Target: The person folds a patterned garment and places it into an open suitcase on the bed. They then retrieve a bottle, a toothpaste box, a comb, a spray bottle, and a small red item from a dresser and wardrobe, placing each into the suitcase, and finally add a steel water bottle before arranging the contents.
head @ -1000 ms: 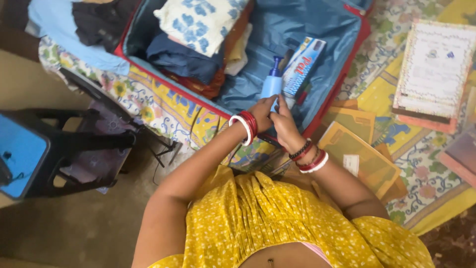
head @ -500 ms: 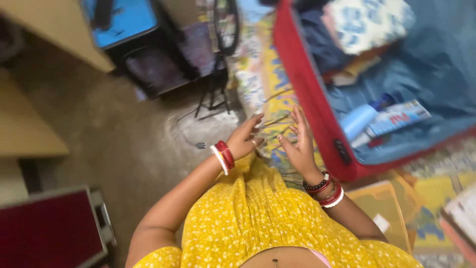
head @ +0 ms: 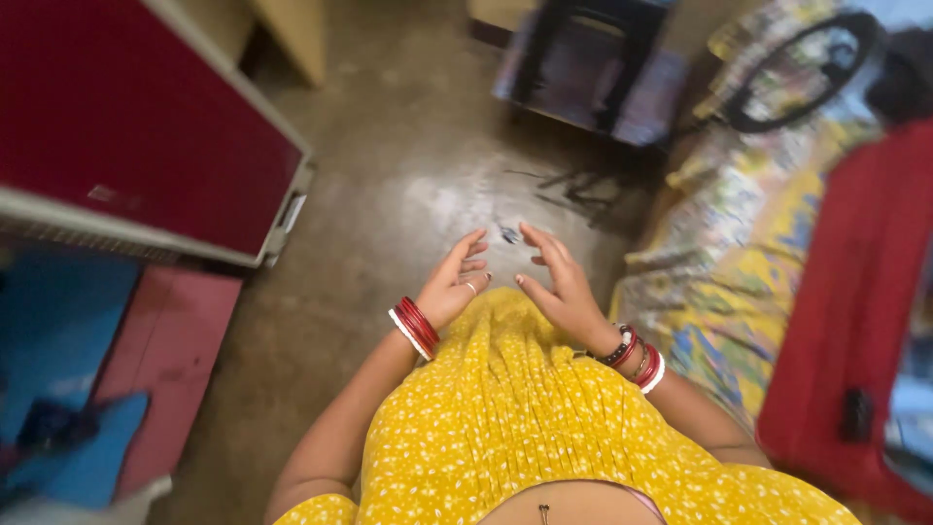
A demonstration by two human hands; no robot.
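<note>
I'm looking straight down and both hands are out in front of the yellow dress (head: 544, 408), holding nothing. The left hand (head: 452, 282) sits at about eleven o'clock from the middle of the dress, fingers loosely spread and a little curled, palm turned inward. The right hand (head: 559, 287) mirrors it at one o'clock, fingers fanned and apart, tips not touching anything. The two hands are near each other but apart, with bare floor (head: 389, 224) showing between them; I'd say they hang free like this because they are between grips, relaxed and ready rather than set on anything.

Red and white bangles (head: 413, 329) ring the left wrist, and a darker stack of bangles (head: 632, 355) rings the right. Just past the fingertips, at twelve o'clock, a small dark thing (head: 508, 233) lies on the floor, too blurred for me to name.

Off at three o'clock the red suitcase (head: 855, 331) rests on the patterned bedcover (head: 729, 253), well apart from the right hand, its inside mostly out of view. At ten o'clock there's a dark red cabinet (head: 136, 126), and a dark chair (head: 593, 68) stands at twelve, far beyond the hands
</note>
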